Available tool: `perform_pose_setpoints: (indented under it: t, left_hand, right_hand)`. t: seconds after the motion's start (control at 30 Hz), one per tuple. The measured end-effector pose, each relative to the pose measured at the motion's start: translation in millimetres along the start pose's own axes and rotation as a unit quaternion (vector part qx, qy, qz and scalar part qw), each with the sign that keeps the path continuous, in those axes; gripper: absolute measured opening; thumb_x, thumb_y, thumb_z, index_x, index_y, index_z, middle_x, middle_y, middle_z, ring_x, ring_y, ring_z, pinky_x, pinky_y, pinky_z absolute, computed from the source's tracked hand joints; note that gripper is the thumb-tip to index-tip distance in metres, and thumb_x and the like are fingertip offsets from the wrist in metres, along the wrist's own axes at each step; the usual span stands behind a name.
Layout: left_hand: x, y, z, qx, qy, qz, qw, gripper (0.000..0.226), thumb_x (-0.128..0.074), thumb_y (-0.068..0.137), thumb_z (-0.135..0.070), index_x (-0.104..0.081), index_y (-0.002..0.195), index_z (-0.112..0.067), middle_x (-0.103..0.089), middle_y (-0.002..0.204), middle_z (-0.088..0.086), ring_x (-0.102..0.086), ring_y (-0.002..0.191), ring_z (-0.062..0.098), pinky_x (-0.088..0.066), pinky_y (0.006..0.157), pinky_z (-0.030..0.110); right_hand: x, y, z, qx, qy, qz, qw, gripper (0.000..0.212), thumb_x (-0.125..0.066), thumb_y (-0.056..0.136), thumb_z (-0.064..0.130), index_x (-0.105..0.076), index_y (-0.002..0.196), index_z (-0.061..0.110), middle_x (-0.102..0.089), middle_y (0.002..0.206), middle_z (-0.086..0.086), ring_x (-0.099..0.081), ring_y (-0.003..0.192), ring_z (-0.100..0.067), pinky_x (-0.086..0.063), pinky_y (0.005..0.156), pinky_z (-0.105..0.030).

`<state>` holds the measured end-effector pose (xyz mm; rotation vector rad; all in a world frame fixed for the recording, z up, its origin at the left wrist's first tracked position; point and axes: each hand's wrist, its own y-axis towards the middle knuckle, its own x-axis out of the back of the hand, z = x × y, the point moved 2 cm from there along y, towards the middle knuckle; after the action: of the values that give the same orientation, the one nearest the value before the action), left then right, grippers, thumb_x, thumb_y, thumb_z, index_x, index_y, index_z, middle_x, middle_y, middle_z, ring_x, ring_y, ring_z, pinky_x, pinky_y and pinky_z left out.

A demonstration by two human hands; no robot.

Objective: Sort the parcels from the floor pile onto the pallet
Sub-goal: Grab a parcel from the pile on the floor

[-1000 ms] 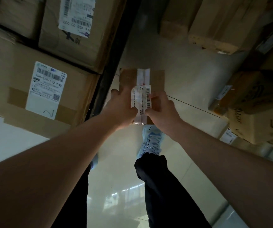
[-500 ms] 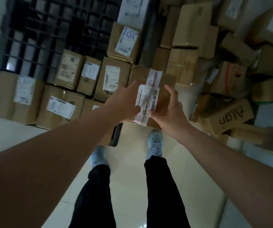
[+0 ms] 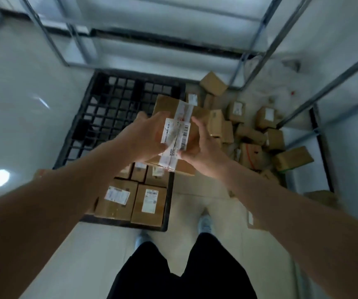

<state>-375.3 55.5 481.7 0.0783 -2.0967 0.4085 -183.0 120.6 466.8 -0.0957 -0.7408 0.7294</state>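
I hold a small brown cardboard parcel [image 3: 197, 117] with a white label and a strip of tape in front of me, well above the floor. My left hand [image 3: 146, 134] grips its left side and my right hand [image 3: 204, 147] grips its right side. Below and to the left lies the black grid pallet [image 3: 109, 117], with several labelled boxes [image 3: 147, 203] standing in rows at its near end. The floor pile of brown parcels [image 3: 260, 134] spreads to the right of the pallet.
Metal shelving frames [image 3: 258, 59] stand beyond the pallet and over the pile at the right. Pale glossy floor tiles [image 3: 22, 104] lie left of the pallet. My legs and shoes [image 3: 205, 225] are at the bottom, close to the pallet's near right corner.
The view has risen and pulled back from the floor, so the whole pallet and pile now show. The parcel has stayed gripped in both hands and is higher above the boxes.
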Motion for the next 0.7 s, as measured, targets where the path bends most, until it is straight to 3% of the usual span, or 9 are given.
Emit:
perform_pose_setpoints:
  t: [0.1,0.17,0.27,0.33,0.4,0.5,0.6,0.7]
  left_hand:
    - [50,-28,-18,-0.027,0.022,-0.036,0.999,0.097,-0.079,0.086,-0.041,-0.014,0.158,-0.04,-0.051,0.144,0.011,-0.059,0.114,0.028,-0.05,0.086,0.033]
    - [78,-49,-34,-0.029,0.006,-0.07,0.997,0.098,-0.08,0.084,-0.043,-0.016,0.159,-0.04,-0.047,0.145,0.013,-0.056,0.121,0.032,-0.052,0.095,0.039]
    - [109,-78,-53,-0.028,0.002,-0.124,0.992,0.098,-0.082,0.081,-0.045,-0.021,0.158,-0.04,-0.043,0.143,0.014,-0.052,0.125,0.034,-0.054,0.095,0.045]
    - [125,-92,-60,-0.024,0.007,-0.153,0.988,0.1,-0.084,0.079,-0.047,-0.021,0.157,-0.043,-0.042,0.142,0.013,-0.053,0.123,0.032,-0.055,0.094,0.046]
    - [139,-104,-64,-0.013,0.003,-0.178,0.984,0.101,-0.084,0.078,-0.05,-0.019,0.155,-0.049,-0.041,0.141,0.01,-0.054,0.119,0.03,-0.054,0.089,0.04]
    - [152,-118,-66,0.0,0.006,-0.184,0.983,0.101,-0.084,0.077,-0.051,-0.018,0.153,-0.051,-0.042,0.135,0.008,-0.053,0.112,0.026,-0.05,0.083,0.034]
    - [157,-128,-58,0.01,0.006,-0.2,0.98,0.101,-0.085,0.076,-0.049,-0.02,0.154,-0.049,-0.043,0.133,0.007,-0.049,0.105,0.019,-0.047,0.08,0.032]
    - [154,-135,-42,0.008,0.011,-0.199,0.98,0.1,-0.084,0.077,-0.05,-0.019,0.154,-0.049,-0.041,0.135,0.008,-0.052,0.108,0.023,-0.046,0.08,0.031]
  right_hand:
    - [29,-24,51,0.056,-0.021,-0.049,0.997,0.1,-0.084,0.087,0.027,-0.015,0.157,0.043,-0.057,0.143,-0.007,-0.061,0.119,-0.022,-0.053,0.09,-0.031]
    - [47,-39,78,0.099,-0.036,-0.074,0.992,0.097,-0.085,0.087,0.026,-0.019,0.156,0.041,-0.056,0.14,-0.003,-0.059,0.111,-0.014,-0.052,0.084,-0.025]
    - [68,-56,110,0.146,-0.041,-0.075,0.986,0.096,-0.084,0.087,0.026,-0.019,0.157,0.04,-0.051,0.138,0.005,-0.056,0.111,-0.008,-0.052,0.085,-0.023]
    - [77,-63,124,0.168,-0.036,-0.061,0.983,0.098,-0.085,0.087,0.025,-0.018,0.158,0.038,-0.052,0.144,-0.003,-0.056,0.126,-0.021,-0.057,0.099,-0.04]
    - [84,-69,137,0.186,-0.043,-0.055,0.98,0.099,-0.085,0.086,0.027,-0.018,0.158,0.039,-0.052,0.142,-0.007,-0.055,0.129,-0.024,-0.056,0.103,-0.049]
    - [87,-76,148,0.208,-0.042,-0.049,0.976,0.099,-0.086,0.085,0.029,-0.02,0.158,0.039,-0.053,0.143,-0.004,-0.053,0.129,-0.019,-0.055,0.105,-0.049]
    - [84,-78,158,0.209,-0.046,-0.024,0.977,0.104,-0.086,0.084,0.035,-0.014,0.158,0.044,-0.047,0.15,-0.005,-0.048,0.138,-0.025,-0.049,0.111,-0.053]
    - [68,-75,165,0.208,-0.046,-0.013,0.977,0.106,-0.088,0.083,0.034,-0.014,0.159,0.042,-0.048,0.15,-0.001,-0.048,0.133,-0.016,-0.05,0.108,-0.041]
